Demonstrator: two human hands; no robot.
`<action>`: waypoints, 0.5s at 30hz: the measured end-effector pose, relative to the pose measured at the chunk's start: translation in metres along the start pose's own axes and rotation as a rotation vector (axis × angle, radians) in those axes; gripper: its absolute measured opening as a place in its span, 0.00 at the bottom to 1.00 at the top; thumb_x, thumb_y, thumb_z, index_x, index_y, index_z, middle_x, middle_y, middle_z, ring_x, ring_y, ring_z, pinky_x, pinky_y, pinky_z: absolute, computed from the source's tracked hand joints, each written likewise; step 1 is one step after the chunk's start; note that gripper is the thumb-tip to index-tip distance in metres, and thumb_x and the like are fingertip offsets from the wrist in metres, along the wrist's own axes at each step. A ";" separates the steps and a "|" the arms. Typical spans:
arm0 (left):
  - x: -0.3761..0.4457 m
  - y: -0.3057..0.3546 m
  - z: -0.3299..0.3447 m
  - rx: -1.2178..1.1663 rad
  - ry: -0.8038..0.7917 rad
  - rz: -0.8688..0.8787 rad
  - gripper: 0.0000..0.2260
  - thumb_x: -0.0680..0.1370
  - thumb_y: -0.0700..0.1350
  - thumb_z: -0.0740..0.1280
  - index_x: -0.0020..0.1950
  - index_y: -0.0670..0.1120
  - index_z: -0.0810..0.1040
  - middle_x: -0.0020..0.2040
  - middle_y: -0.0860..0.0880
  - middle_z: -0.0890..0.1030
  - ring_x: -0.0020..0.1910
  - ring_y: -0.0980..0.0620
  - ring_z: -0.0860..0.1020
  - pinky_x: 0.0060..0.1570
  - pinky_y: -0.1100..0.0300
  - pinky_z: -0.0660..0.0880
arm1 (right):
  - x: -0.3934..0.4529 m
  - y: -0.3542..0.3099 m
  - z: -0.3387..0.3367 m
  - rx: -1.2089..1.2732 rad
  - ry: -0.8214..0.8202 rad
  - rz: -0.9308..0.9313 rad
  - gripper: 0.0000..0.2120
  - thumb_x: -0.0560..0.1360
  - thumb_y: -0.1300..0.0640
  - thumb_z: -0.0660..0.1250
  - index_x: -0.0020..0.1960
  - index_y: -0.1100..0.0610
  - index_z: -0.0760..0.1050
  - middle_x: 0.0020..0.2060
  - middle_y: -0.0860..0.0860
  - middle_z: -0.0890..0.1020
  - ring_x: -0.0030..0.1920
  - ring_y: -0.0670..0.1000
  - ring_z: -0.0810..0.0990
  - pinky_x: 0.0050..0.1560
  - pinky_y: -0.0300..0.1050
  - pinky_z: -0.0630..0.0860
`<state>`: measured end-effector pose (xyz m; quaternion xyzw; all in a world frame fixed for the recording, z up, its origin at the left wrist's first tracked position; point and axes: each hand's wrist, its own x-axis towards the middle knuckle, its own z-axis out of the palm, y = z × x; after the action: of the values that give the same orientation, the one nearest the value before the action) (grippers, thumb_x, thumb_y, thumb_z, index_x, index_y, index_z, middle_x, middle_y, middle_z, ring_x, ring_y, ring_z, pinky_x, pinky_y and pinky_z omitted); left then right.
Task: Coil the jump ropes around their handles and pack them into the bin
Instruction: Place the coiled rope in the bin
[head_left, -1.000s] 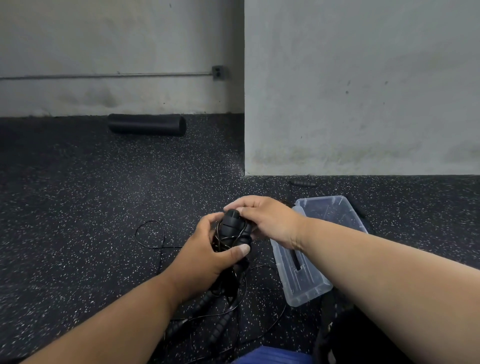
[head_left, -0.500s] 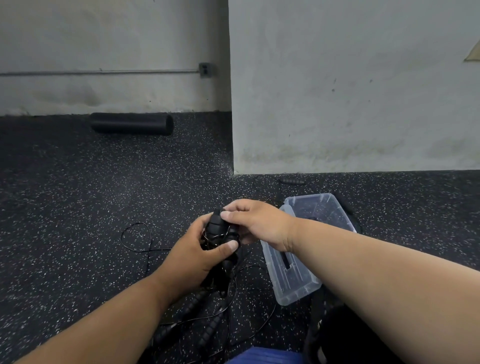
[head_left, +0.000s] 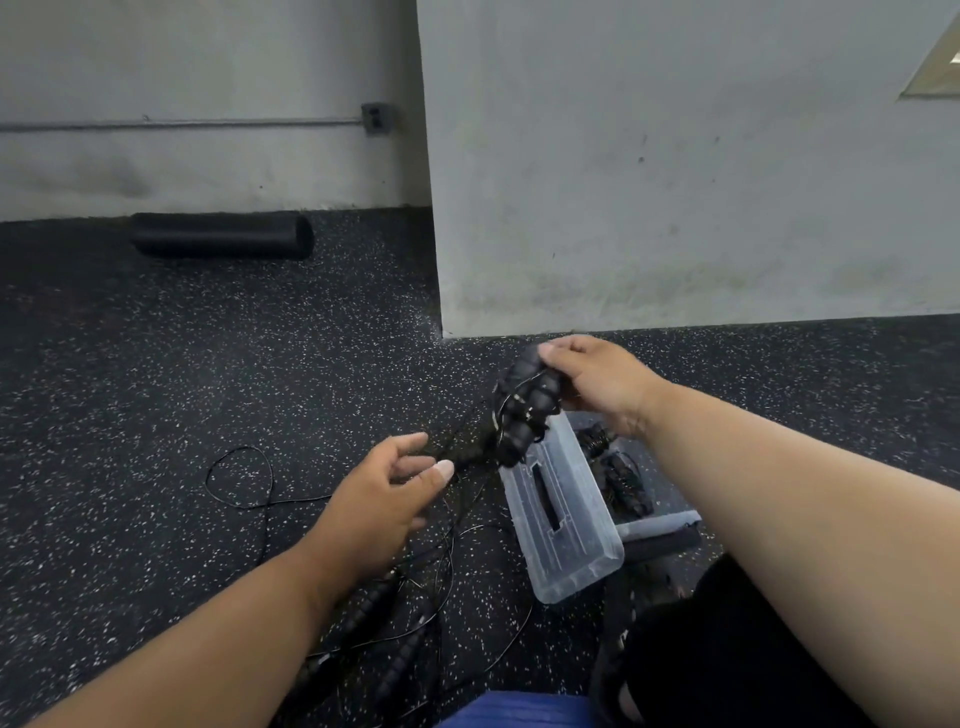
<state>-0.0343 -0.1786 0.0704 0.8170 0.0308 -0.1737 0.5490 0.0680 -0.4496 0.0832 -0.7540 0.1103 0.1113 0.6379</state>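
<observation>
Bare forearms (head_left: 779, 519); perhaps blue shorts (head_left: 519, 713).

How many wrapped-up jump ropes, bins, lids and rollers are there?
Wrapped jump ropes: 3 (one held by the right hand, two more that seem to lie in the bin)
Clear bin: 1
Clear lid: 1
Black foam roller: 1
Total: 6
</observation>
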 end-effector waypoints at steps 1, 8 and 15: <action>0.002 -0.001 0.000 0.020 -0.003 -0.013 0.21 0.81 0.53 0.71 0.74 0.56 0.73 0.60 0.56 0.82 0.56 0.56 0.83 0.53 0.59 0.82 | 0.007 0.007 -0.012 0.019 0.076 0.036 0.07 0.84 0.52 0.67 0.52 0.54 0.80 0.44 0.55 0.84 0.41 0.52 0.81 0.43 0.45 0.79; 0.018 -0.012 0.004 0.169 -0.058 -0.057 0.10 0.82 0.51 0.71 0.62 0.59 0.79 0.52 0.54 0.85 0.48 0.56 0.83 0.50 0.60 0.80 | 0.050 0.083 -0.067 0.072 0.384 0.241 0.07 0.86 0.57 0.62 0.56 0.59 0.77 0.48 0.59 0.79 0.38 0.52 0.77 0.33 0.46 0.76; 0.038 -0.023 0.009 0.169 -0.059 -0.071 0.10 0.81 0.51 0.72 0.62 0.61 0.79 0.52 0.59 0.85 0.51 0.59 0.83 0.51 0.65 0.77 | 0.092 0.146 -0.110 0.034 0.576 0.423 0.11 0.86 0.55 0.62 0.65 0.59 0.75 0.47 0.58 0.78 0.36 0.55 0.75 0.23 0.41 0.76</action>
<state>-0.0065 -0.1825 0.0347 0.8532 0.0289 -0.2192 0.4723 0.1133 -0.5843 -0.0644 -0.7043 0.4411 0.0220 0.5558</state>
